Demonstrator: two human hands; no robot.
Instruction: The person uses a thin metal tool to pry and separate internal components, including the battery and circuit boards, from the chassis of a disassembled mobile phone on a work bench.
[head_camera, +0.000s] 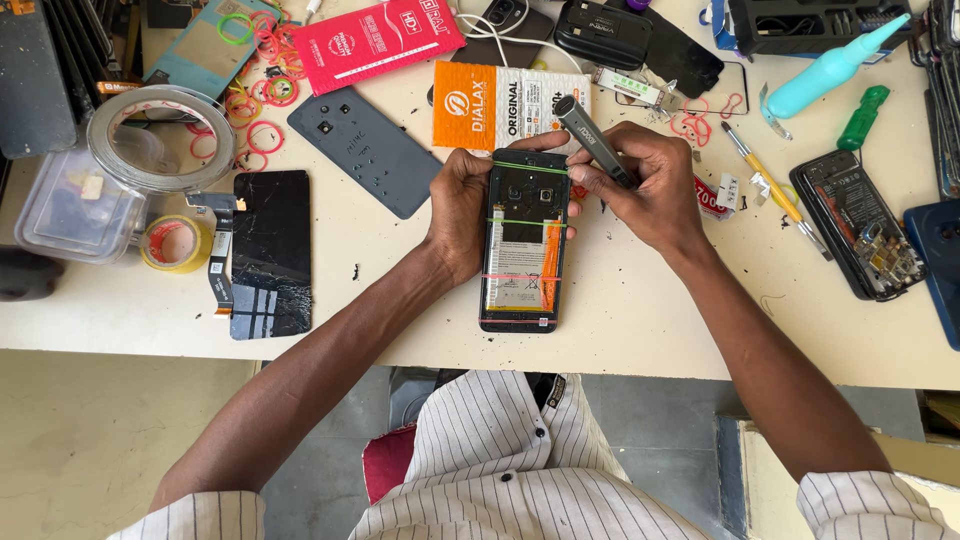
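Observation:
An opened smartphone (522, 250) lies back-up on the white table (650, 320), its battery exposed and several coloured rubber bands stretched across it. My left hand (458, 205) grips the phone's upper left edge. My right hand (645, 185) holds a dark grey pen-shaped screwdriver (592, 138), tilted, with its tip down at the phone's upper right corner.
A grey back cover (365, 150) and a cracked black screen (270, 252) lie to the left, near tape rolls (165, 140) and loose rubber bands. To the right are another opened phone (865, 225), a green screwdriver (862, 118), a teal squeeze bottle (830, 68) and tweezers.

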